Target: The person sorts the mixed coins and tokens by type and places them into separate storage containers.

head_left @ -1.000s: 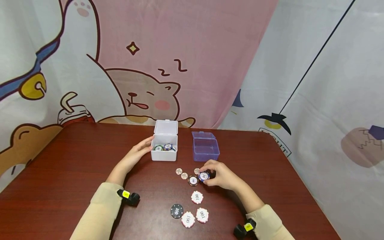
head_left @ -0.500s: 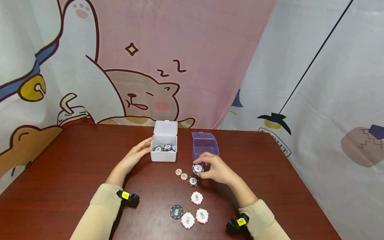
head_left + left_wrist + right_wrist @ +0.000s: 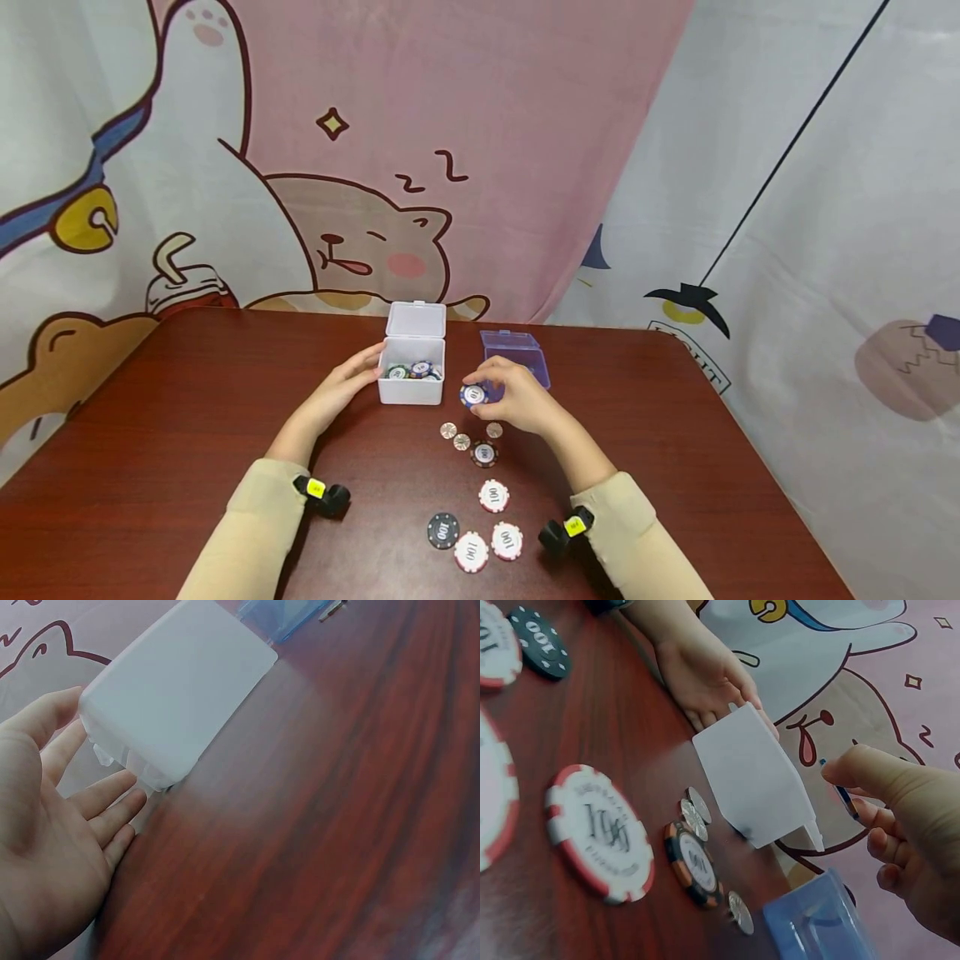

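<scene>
My right hand [image 3: 521, 402] pinches a blue poker chip [image 3: 474, 395] marked 10 by its edge, between thumb and fingers. It is held up above the table, just right of the white box [image 3: 410, 392]. In the right wrist view the chip [image 3: 840, 793] shows nearly edge-on. The lid of the white box stands up at the back, and several chips, among them a green chip [image 3: 398, 372] and a blue chip [image 3: 422, 368], lie inside. At the box's left side rests my left hand [image 3: 337, 392], its fingers [image 3: 109, 796] extended along the wall.
Behind my right hand, a translucent blue-purple box [image 3: 536, 358] stands with its lid up. Silver coins [image 3: 461, 442] and a black-and-orange chip [image 3: 485, 453] lie before the boxes. Nearer are white-and-red chips [image 3: 493, 496] and a black chip [image 3: 443, 530]. A printed curtain [image 3: 562, 125] hangs behind the table.
My right hand has lifted the blue chip from beside the black-and-orange chip and carried it left and away from me, toward the white box. The left hand stays at the white box.
</scene>
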Tool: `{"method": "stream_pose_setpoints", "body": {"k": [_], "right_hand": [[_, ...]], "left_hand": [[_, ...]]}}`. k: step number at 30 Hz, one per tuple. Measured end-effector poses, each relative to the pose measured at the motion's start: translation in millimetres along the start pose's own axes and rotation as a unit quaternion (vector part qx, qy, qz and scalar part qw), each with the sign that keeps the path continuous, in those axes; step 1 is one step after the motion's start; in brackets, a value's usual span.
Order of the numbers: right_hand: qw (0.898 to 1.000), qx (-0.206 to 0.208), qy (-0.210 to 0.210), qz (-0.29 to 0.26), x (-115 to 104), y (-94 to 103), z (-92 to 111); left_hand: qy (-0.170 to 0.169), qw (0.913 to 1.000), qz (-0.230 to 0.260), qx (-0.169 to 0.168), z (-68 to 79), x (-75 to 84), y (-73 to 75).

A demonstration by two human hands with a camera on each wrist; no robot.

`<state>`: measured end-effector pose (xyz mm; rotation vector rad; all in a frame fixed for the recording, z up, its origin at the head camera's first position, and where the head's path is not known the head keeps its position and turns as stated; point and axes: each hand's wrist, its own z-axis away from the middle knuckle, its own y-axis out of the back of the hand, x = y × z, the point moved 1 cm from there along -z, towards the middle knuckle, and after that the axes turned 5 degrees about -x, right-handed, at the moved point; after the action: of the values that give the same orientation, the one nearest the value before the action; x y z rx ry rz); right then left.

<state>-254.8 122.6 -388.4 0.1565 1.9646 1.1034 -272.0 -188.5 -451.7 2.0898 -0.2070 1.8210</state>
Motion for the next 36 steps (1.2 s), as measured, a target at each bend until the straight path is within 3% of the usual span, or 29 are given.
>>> {"method": "stream_pose_setpoints", "body": {"k": [15,36], "right_hand": [[1.000,0.021,0.012,0.003,-0.9,-2.5,-43.6],[0.996,0.086,-0.036,-0.008,3.7,-31.7,-82.3]], "left_hand": [[0.006,0.9999,-0.011,0.002,-1.2,2.3,-0.4],[0.001,1.0000,-0.001,-0.001,-0.3,0.0,-0.6]]}}
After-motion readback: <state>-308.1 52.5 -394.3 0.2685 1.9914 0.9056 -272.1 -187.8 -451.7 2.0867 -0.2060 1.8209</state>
